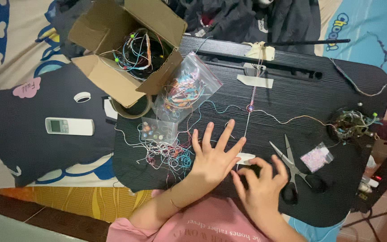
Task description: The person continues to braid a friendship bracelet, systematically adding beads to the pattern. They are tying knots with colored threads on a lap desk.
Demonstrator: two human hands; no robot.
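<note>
By my counter's left corner sits an open cardboard box [122, 54] of threads; a remote [70, 126] lies off its left edge, scissors [292, 168] near the right.

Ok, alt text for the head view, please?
Two bare hands, left hand and right hand, press a tape strip holding a beaded cord on a black lap table, scissors alongside.

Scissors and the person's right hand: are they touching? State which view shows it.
Apart. The head view shows a strip of black tabletop between the right hand and the scissors.
</note>
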